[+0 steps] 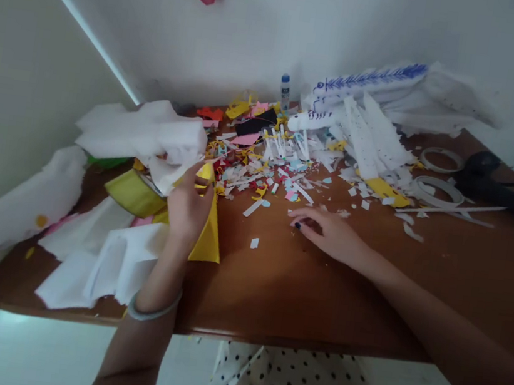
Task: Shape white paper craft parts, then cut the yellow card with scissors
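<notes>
My left hand (187, 207) is raised at the left of the brown table (300, 299), its fingers closed on white paper (151, 134) and a yellow sheet (208, 236) that hangs under the palm. A bangle circles that wrist. My right hand (330, 230) lies flat on the wood near the middle, fingers spread, holding nothing, beside small paper scraps (255, 243). A heap of coloured and white cuttings (265, 162) lies just beyond both hands.
White sheets (101, 260) pile at the left front edge. A glue bottle (285, 92) stands by the wall. Cut white paper shapes with blue marks (372, 107) lie at the back right, with tape rolls (437, 190) and black scissors (499, 186).
</notes>
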The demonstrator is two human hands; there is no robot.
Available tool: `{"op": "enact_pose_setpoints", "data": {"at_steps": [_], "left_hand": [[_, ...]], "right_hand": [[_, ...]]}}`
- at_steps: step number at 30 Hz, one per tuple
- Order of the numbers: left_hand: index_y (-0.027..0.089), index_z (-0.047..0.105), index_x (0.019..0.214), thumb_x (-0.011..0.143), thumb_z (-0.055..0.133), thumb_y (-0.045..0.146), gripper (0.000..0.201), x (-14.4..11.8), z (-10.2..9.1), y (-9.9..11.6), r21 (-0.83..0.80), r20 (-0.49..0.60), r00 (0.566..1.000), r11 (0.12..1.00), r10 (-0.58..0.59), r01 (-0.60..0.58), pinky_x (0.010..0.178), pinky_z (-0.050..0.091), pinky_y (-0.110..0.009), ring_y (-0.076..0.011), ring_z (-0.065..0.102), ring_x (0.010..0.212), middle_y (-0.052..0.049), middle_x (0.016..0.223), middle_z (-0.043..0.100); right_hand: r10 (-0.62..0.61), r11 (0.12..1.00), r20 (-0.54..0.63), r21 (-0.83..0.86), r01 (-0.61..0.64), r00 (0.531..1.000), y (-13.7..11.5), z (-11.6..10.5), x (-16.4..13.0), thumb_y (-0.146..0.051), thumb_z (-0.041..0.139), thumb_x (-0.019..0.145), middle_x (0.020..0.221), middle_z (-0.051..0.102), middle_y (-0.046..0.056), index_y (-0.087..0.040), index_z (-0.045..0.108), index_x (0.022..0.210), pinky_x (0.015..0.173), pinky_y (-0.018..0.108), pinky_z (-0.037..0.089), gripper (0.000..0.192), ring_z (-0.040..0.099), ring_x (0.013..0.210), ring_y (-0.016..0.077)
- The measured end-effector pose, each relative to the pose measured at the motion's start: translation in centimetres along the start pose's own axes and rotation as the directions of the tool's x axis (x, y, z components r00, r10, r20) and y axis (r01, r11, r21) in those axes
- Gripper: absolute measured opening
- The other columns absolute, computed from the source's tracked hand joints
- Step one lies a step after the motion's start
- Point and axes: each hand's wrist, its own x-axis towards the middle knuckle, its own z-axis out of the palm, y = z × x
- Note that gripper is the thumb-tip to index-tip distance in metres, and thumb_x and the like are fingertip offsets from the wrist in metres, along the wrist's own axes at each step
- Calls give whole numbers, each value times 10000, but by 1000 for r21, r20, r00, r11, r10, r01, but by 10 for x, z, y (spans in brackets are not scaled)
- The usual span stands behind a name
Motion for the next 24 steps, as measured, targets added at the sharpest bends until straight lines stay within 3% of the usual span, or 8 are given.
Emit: {"op": "enact_pose_setpoints", "data": {"at_steps": [6, 11, 13, 15, 17, 18, 20, 24], "left_hand": [[214, 505, 1304, 832, 530, 207, 473, -4, 5, 2, -59, 41, 997, 997, 61, -59, 695, 479, -228, -138, 665, 754, -32, 955, 674], [202, 481, 1318, 814, 544, 208, 509, -1, 7, -3, -129, 87, 991, 988, 98, -87, 678, 490, -232, -144, 662, 733, -36, 939, 672], [199, 473, 1309, 854, 517, 284, 465, 2, 4, -8, -178, 127, 988, 982, 91, -68, 677, 499, -238, -151, 673, 738, -42, 947, 684], [192, 527, 1226, 911, 426, 384, 382, 6, -3, -17, -130, 198, 979, 991, 49, -23, 704, 515, -278, -185, 687, 775, -64, 961, 701], [167, 606, 1070, 935, 345, 407, 379, 11, -11, -30, 78, 246, 968, 996, -52, 33, 764, 521, -367, -262, 688, 866, -121, 984, 706], [147, 624, 1012, 925, 354, 383, 369, 13, -15, -36, 211, 245, 962, 975, -122, 70, 792, 515, -421, -311, 676, 917, -159, 998, 701], [105, 623, 1005, 887, 393, 288, 317, 17, -20, -49, 293, 218, 957, 948, -192, 123, 816, 501, -487, -371, 654, 967, -217, 1015, 686], [117, 590, 1112, 842, 397, 174, 337, 23, -19, -65, 275, 148, 975, 954, -168, 123, 874, 500, -474, -340, 635, 1035, -192, 1117, 662]], "right_hand": [[29, 983, 127, 179, -52, 992, -14, 12, 7, -253, 473, 902, 1040, 724, 33, -252, 545, 1230, 769, 310, 532, 336, 674, 889, 153], [101, 947, 321, 259, -190, 941, -47, 45, 48, -420, 554, 864, 1034, 710, 77, -197, 439, 1341, 558, 239, 509, 539, 663, 718, 146], [78, 963, 318, 221, -154, 945, -60, 63, 71, -465, 629, 806, 1009, 710, 76, -185, 364, 1392, 556, 234, 501, 701, 663, 682, 148], [81, 973, 331, 178, -146, 940, -69, 79, 91, -414, 616, 812, 971, 715, 57, -193, 414, 1336, 561, 246, 508, 604, 665, 646, 158], [71, 989, 278, 103, -104, 958, -73, 87, 105, -278, 588, 795, 1053, 703, 63, -193, 496, 1244, 677, 273, 532, 465, 686, 817, 209], [73, 992, 252, 78, -95, 965, -75, 89, 110, -232, 561, 787, 1101, 690, 72, -188, 523, 1205, 736, 295, 532, 422, 676, 910, 236], [80, 994, 211, 49, -93, 974, -76, 87, 116, -198, 508, 784, 1162, 668, 86, -178, 547, 1169, 801, 333, 524, 388, 645, 1015, 269], [103, 992, 175, 53, -113, 979, -83, 69, 125, -213, 479, 793, 1104, 689, 84, -166, 571, 1147, 764, 339, 531, 369, 664, 917, 252]]}}
